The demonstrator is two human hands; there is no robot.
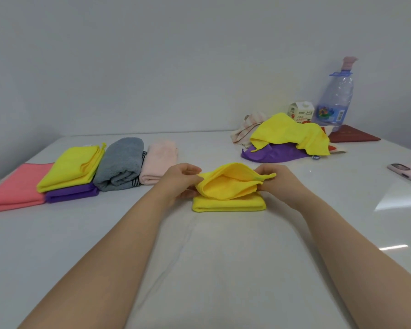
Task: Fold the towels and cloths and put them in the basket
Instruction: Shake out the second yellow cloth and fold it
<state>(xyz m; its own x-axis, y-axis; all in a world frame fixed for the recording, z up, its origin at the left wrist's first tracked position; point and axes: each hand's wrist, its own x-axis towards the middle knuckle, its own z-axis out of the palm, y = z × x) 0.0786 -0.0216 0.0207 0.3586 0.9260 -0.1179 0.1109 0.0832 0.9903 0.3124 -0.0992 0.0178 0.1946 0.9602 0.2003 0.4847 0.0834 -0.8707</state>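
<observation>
A yellow cloth (228, 193) lies half folded on the white table (199, 257) in front of me. My left hand (179, 180) pinches its raised left edge and my right hand (277, 181) pinches its right edge, lifting the upper layer over the flat lower part. Folded cloths line the left side: a coral one (14, 186), a yellow one (69, 167) on a purple one (71, 193), a grey towel (121, 162) and a pale pink towel (158, 162). An unfolded pile at the back right holds a yellow cloth (290, 134), a purple cloth (271, 154) and a striped cloth (247, 127). No basket is in view.
Behind the pile stand a large water bottle (335, 98) and a small carton (300, 111). A dark red booklet (354, 136) lies beside them. A phone (408, 173) rests at the right edge. A plain wall closes off the far side of the table.
</observation>
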